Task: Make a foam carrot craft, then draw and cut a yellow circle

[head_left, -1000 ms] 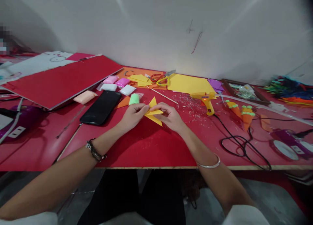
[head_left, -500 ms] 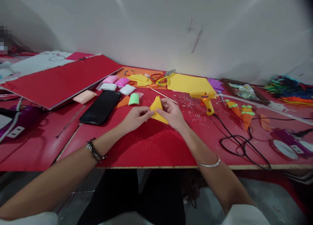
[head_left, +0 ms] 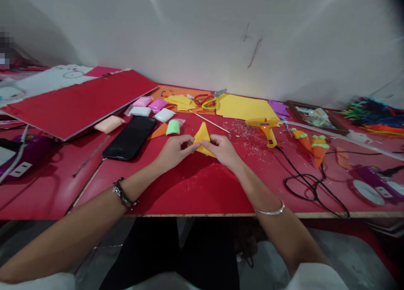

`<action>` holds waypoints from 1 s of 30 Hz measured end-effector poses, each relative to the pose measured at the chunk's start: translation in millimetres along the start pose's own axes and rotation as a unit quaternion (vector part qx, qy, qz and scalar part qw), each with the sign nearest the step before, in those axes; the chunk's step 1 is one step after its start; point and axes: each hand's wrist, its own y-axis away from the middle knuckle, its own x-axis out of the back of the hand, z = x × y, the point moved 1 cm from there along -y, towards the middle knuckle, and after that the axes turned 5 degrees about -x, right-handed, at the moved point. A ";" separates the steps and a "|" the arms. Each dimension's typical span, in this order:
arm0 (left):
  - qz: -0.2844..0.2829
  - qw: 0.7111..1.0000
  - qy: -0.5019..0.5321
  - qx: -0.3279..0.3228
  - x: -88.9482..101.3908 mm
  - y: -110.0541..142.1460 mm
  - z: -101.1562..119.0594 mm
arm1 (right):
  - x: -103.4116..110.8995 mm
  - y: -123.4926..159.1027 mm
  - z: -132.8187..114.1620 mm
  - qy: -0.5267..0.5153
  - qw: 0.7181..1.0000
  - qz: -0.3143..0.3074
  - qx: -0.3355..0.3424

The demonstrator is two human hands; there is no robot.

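Between my two hands, just above the red table [head_left: 189, 193], is a folded piece of yellow paper [head_left: 202, 134] with its pointed end upward. My left hand [head_left: 176, 150] pinches its left side between thumb and fingers. On the right side, my right hand [head_left: 223, 150] grips it with the thumb across the front; some of its fingers are hidden behind the paper. Close beyond my left hand lie a packet of green clay-like material [head_left: 173, 126] and an orange paper piece [head_left: 159, 131]. A thin stick [head_left: 211, 122] rests behind the yellow paper.
A black phone [head_left: 130, 138] lies left, near pink and white packets [head_left: 157, 106]. Scissors [head_left: 210, 101] and yellow sheets [head_left: 246, 107] are at the back. Rightward are a yellow glue gun [head_left: 267, 128] with a looping cord [head_left: 311, 187], orange cones [head_left: 318, 151] and a purple power strip [head_left: 377, 182].
The yellow paper has turned slightly in my fingers and looks narrower at its lower right. Both hands keep their hold and have barely shifted.
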 end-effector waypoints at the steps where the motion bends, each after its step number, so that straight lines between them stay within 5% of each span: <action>1: -0.001 1.000 0.004 0.003 0.0 0.0 -0.5 | 0.1 0.0 -0.2 0.012 1.000 0.003 0.007; 21: -0.033 0.984 0.159 0.068 3.4 -0.9 4.1 | -1.9 3.9 -6.2 0.039 0.996 -0.076 0.016; 26: -0.037 0.957 0.263 0.117 2.2 -0.8 3.6 | 0.7 -2.0 -4.1 0.004 0.997 0.015 0.078; 30: -0.054 0.926 0.347 0.138 0.7 -0.7 0.9 | 1.7 -3.5 -3.1 -0.010 0.991 -0.021 0.135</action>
